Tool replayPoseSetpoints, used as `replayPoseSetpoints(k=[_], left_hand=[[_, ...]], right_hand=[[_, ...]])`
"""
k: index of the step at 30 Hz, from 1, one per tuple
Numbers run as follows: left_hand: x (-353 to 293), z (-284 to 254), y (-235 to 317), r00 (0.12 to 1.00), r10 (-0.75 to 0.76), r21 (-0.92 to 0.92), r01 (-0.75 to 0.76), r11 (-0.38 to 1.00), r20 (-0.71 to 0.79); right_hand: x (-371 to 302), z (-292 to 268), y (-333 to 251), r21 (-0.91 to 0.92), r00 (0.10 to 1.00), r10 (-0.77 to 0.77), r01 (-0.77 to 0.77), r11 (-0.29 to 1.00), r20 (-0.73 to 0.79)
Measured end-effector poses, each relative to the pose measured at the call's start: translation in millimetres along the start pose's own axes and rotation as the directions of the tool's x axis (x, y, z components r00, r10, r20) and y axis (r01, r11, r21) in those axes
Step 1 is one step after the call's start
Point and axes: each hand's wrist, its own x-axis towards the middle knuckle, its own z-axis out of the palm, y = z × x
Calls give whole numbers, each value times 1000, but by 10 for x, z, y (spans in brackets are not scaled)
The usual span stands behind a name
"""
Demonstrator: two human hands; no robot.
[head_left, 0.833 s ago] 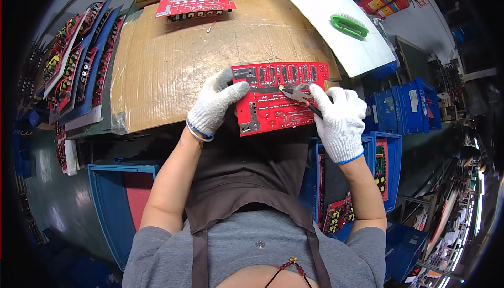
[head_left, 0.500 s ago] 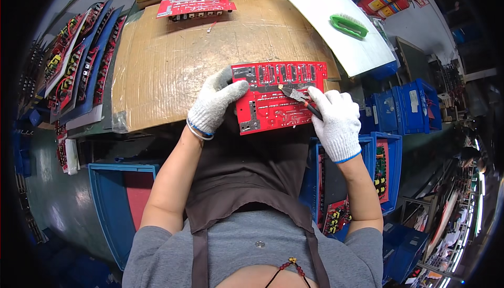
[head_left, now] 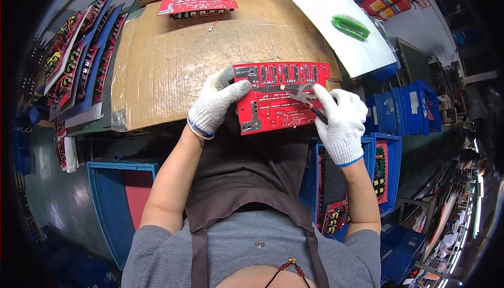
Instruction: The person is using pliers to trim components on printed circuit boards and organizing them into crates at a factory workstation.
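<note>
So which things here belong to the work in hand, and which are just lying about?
In use:
- red circuit board, held by left hand
- pliers, held by right hand

Apparently just lying about:
- green brush
- white sheet
- second red board

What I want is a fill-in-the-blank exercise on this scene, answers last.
1. The rectangular circuit board, mainly ____ in colour, is gripped at its left side by the white-gloved left hand.
2. The white-gloved right hand holds metal-headed pliers, whose tips point toward the ____ hand.
3. The bristled brush with a ____ body lies on a flat white sheet.
4. The broad brown work surface is made of ____.

Missing words: red; left; green; cardboard.
</note>
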Motion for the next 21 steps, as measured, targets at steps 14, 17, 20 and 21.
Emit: replayPoseSetpoints(k=[14,17,20,21], left_hand=[[11,-24,-3,1000,-19,-3,19,1000,6],[-11,3,0,1000,-4,-8,4,1000,-4],[-9,-3,0,1000,3,0,-3,1000,-2],[-12,-8,-3,1000,1,0,-1,1000,-5]], right_hand=[[54,58,7,20,999,-8,7,1000,53],[50,63,2,35,998,-2,0,999,55],[47,91,5,46,998,6,-9,999,63],[48,112,8,55,998,5,-8,998,58]])
